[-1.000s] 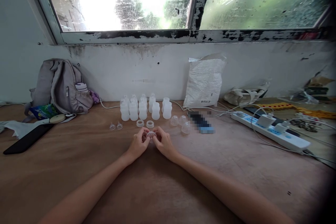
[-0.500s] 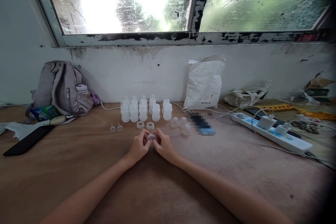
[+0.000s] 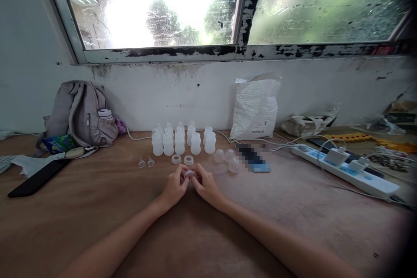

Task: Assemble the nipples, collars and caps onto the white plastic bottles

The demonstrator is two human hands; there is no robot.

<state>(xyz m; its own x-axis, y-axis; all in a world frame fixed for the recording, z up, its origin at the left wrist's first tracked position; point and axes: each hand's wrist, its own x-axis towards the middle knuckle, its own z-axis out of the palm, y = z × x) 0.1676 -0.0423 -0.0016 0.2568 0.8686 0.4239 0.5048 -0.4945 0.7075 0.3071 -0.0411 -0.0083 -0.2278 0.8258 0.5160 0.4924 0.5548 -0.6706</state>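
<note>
My left hand (image 3: 177, 183) and my right hand (image 3: 206, 186) meet over the middle of the table. Between their fingertips they pinch a whitish, translucent bottle ring (image 3: 190, 174). Both thumbs press at its near side, and the fingers partly cover it, so I cannot tell whether a teat is inside. Just beyond the hands, two more rings, a left one (image 3: 176, 159) and a right one (image 3: 188, 160), lie flat. Two clear bottle teats (image 3: 146, 162) stand to the left. Three clear dome caps (image 3: 233, 165) are on the right.
Several frosted baby bottles (image 3: 179, 144) stand in rows near the wall, some with tops. A phone (image 3: 260, 167), a white bag (image 3: 254, 108) and a power strip (image 3: 347, 171) with cables are on the right. On the left are a backpack (image 3: 78, 113) and a black flat case (image 3: 39, 179).
The whole view has shifted slightly, with things a little lower in the picture. Both hands keep their grip on the ring, which now shows less between the fingers.
</note>
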